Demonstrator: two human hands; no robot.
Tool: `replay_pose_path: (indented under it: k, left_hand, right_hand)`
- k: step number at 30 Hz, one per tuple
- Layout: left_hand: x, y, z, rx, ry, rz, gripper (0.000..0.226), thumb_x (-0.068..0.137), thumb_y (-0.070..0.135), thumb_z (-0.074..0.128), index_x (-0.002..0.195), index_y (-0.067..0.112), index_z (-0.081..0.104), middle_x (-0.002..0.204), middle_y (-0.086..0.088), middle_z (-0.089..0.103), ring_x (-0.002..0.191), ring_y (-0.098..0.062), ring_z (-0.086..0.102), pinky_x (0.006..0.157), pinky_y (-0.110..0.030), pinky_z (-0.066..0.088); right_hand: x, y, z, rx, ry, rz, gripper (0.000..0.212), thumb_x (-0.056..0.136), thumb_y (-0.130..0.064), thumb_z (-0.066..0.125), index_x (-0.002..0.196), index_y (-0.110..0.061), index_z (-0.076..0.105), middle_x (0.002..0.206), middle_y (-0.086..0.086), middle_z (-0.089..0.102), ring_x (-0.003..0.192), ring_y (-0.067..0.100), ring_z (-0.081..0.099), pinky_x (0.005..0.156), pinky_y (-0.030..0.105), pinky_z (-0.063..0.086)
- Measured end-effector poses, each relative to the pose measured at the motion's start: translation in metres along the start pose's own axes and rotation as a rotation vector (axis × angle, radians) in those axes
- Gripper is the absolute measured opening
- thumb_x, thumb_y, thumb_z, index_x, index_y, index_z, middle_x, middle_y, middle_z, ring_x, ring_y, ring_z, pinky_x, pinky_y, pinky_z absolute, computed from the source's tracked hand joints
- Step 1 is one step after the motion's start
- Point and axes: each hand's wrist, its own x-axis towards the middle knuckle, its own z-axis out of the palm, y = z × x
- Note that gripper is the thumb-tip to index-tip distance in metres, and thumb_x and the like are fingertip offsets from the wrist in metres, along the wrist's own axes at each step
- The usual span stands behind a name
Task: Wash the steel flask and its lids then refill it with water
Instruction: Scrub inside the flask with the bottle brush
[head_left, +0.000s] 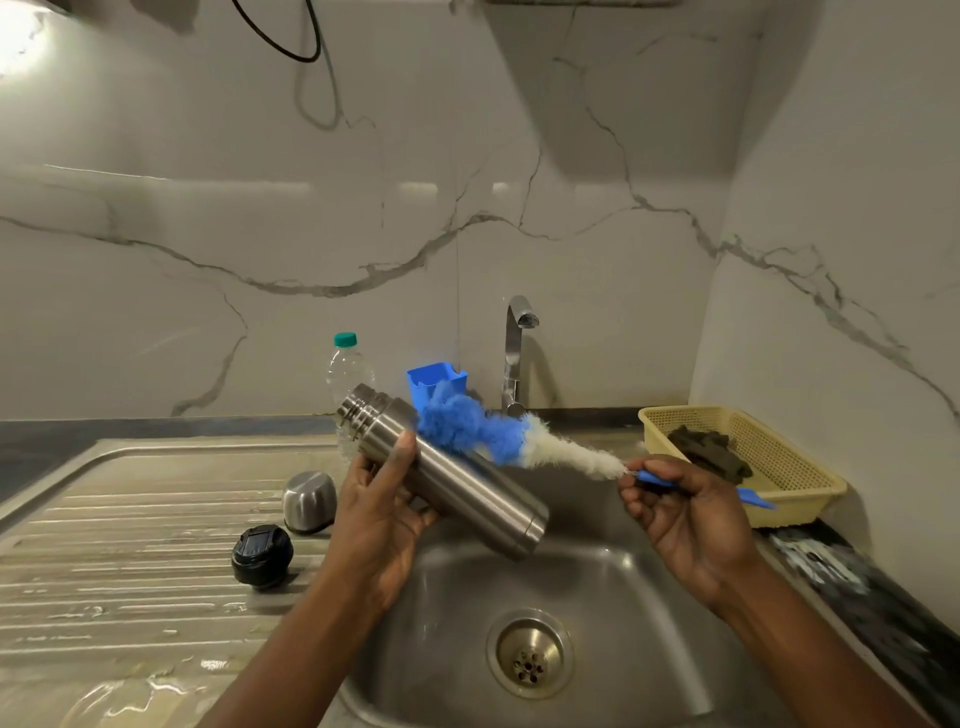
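flask (467, 488) — tilted, L grip (379, 509) near neck

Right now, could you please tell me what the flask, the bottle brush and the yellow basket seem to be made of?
The flask looks like brushed stainless steel: grey, with soft streaked reflections. The bottle brush seems fluffy synthetic fibre, blue and white, on a blue plastic handle. The yellow basket looks like matte plastic mesh.

Dim, warm light; a bright glare (18, 36) burns at my upper left, streaking the wall (234, 184). My brush (483, 434) smears with motion; the frame's edges bow.
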Motion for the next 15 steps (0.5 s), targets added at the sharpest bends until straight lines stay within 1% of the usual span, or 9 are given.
replay_pose_path:
  k: [2, 4, 8, 12, 15]
  left_hand:
    - [-0.002, -0.004, 0.001, 0.041, -0.021, -0.015, 0.057, 0.086, 0.022, 0.073, 0.140, 0.017, 0.056, 0.134, -0.019, 0.067, 0.122, -0.036, 0.069, 0.098, -0.061, 0.057]
    - [-0.003, -0.005, 0.000, 0.071, -0.010, -0.013, 0.056, 0.085, 0.021, 0.074, 0.138, 0.016, 0.057, 0.137, -0.021, 0.065, 0.124, -0.037, 0.067, 0.099, -0.063, 0.057]
    - [-0.004, -0.007, 0.001, 0.123, -0.013, -0.014, 0.047, 0.086, 0.020, 0.073, 0.131, 0.017, 0.059, 0.133, -0.019, 0.066, 0.120, -0.035, 0.069, 0.090, -0.057, 0.061]
    - [-0.005, -0.013, 0.005, 0.146, -0.033, -0.027, 0.052, 0.087, 0.020, 0.074, 0.136, 0.015, 0.058, 0.131, -0.020, 0.068, 0.111, -0.030, 0.074, 0.082, -0.049, 0.063]
    - [-0.004, -0.009, 0.002, 0.138, -0.007, -0.025, 0.052, 0.085, 0.020, 0.074, 0.135, 0.018, 0.059, 0.130, -0.018, 0.069, 0.113, -0.031, 0.074, 0.084, -0.052, 0.063]
  right_hand:
    - [-0.001, 0.006, 0.009, 0.008, -0.041, 0.023, 0.026, 0.090, -0.006, 0.054, 0.082, 0.001, 0.079, 0.079, 0.020, 0.073, 0.063, 0.021, 0.071, 0.058, 0.026, 0.061]
    - [-0.002, 0.005, 0.013, -0.003, -0.064, 0.000, 0.025, 0.088, -0.007, 0.056, 0.085, 0.002, 0.079, 0.080, 0.020, 0.074, 0.066, 0.022, 0.072, 0.060, 0.026, 0.062]
    - [-0.004, -0.002, 0.010, -0.008, -0.055, -0.062, 0.025, 0.087, -0.006, 0.056, 0.083, 0.000, 0.080, 0.079, 0.019, 0.074, 0.067, 0.021, 0.073, 0.059, 0.026, 0.061]
    - [-0.004, 0.005, 0.013, -0.010, -0.083, -0.041, 0.023, 0.091, -0.005, 0.056, 0.092, 0.003, 0.078, 0.085, 0.022, 0.075, 0.073, 0.024, 0.075, 0.063, 0.028, 0.063]
    - [-0.004, -0.001, 0.013, -0.034, -0.070, -0.068, 0.024, 0.087, -0.006, 0.057, 0.087, 0.001, 0.080, 0.082, 0.020, 0.074, 0.071, 0.023, 0.074, 0.063, 0.027, 0.063]
